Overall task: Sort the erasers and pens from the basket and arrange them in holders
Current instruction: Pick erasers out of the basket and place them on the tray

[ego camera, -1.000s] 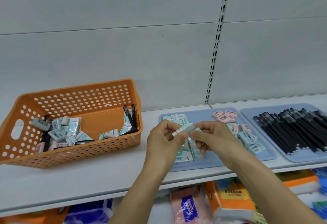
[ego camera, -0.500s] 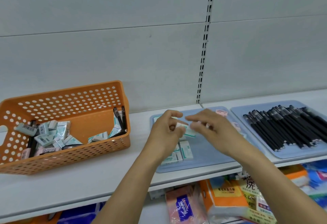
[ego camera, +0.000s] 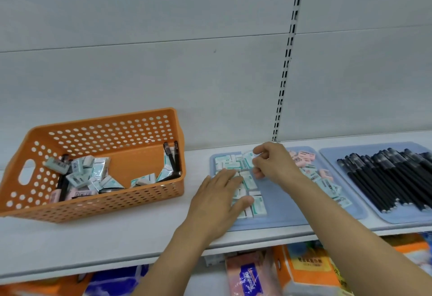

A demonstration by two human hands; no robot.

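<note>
Sorting is partway: the right hand [ego camera: 272,163] pinches a green eraser [ego camera: 248,159] at the eraser tray's [ego camera: 280,211] twelve o'clock, the left hand [ego camera: 216,200] lies flat on placed rows, while the orange basket [ego camera: 98,204] at nine o'clock holds more erasers and pens [ego camera: 173,159].

Pale grey wall panels [ego camera: 140,73] run behind a white store shelf [ego camera: 70,244], split by a horizontal seam and a slotted metal upright [ego camera: 286,66] right of centre. Light is flat and even, no hard shadows. Below the shelf edge, soft packs in orange [ego camera: 308,270], pink [ego camera: 247,279] and blue [ego camera: 112,281] wrappers crowd the lower tier
</note>
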